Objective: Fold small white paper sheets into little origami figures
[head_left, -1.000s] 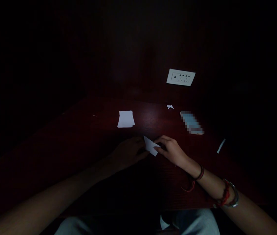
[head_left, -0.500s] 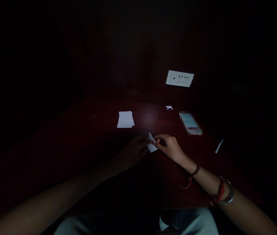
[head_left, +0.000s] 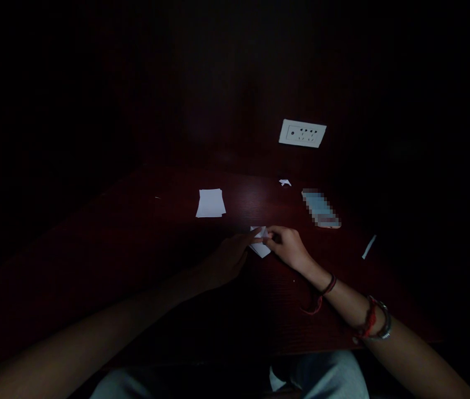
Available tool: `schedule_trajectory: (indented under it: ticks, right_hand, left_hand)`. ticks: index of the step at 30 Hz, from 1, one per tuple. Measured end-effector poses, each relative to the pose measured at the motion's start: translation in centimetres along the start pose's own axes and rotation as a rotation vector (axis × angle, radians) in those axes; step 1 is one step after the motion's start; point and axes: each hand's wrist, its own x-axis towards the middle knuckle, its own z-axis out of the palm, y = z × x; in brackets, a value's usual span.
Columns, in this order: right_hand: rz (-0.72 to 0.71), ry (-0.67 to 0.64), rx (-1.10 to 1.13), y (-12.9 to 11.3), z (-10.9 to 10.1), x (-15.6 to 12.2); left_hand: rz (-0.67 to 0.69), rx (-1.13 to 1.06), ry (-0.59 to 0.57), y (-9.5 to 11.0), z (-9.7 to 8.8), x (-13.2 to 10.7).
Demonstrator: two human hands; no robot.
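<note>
A small folded piece of white paper (head_left: 262, 249) lies on the dark red table (head_left: 176, 235), between my two hands. My left hand (head_left: 232, 255) reaches in from the left, its fingers laid over the paper's upper part and holding it. From the right, my right hand (head_left: 288, 246) pinches the paper's right edge between thumb and fingers. Part of the paper is hidden under the fingers. Beyond my hands sits a short stack of white paper sheets (head_left: 211, 203), slightly uneven at the edges.
Right of the stack lie a small folded white paper (head_left: 285, 182) and a phone (head_left: 321, 209) with a blurred screen. A narrow paper strip (head_left: 369, 247) rests farther right. A white socket panel (head_left: 302, 133) is on the back wall. The surroundings are very dark.
The paper's pointed top has been folded over, so its upper end now looks flat. My left fingers have shifted onto the upper part. The view has moved slightly.
</note>
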Motion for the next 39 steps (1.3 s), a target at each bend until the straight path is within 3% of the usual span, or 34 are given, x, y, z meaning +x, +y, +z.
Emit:
schedule_trajectory:
  ticks: [5, 10, 14, 20, 32, 39]
  right_hand:
    - [0.127, 0.007, 0.098, 0.7, 0.0, 0.1]
    - [0.233, -0.039, 0.249, 1.1, 0.2, 0.3]
    - [0.304, -0.073, 0.339, 0.6, 0.3, 0.3]
    - [0.32, -0.095, 0.323, 0.2, 0.3, 0.2]
    - [0.196, -0.151, 0.08, 0.4, -0.1, 0.3]
    - [0.161, -0.172, 0.012, 0.4, -0.1, 0.3]
  left_hand:
    - [-0.127, 0.0, 0.045, -0.4, 0.8, 0.1]
    - [-0.228, 0.181, 0.141, -0.7, 1.4, 0.6]
    - [-0.292, 0.165, 0.118, -0.8, 1.2, 0.7]
    - [-0.236, 0.179, 0.118, -0.2, 0.9, 1.0]
    - [-0.118, 0.227, 0.107, 0.1, 1.1, 1.1]
    - [-0.085, 0.109, 0.12, -0.2, 1.3, 1.1]
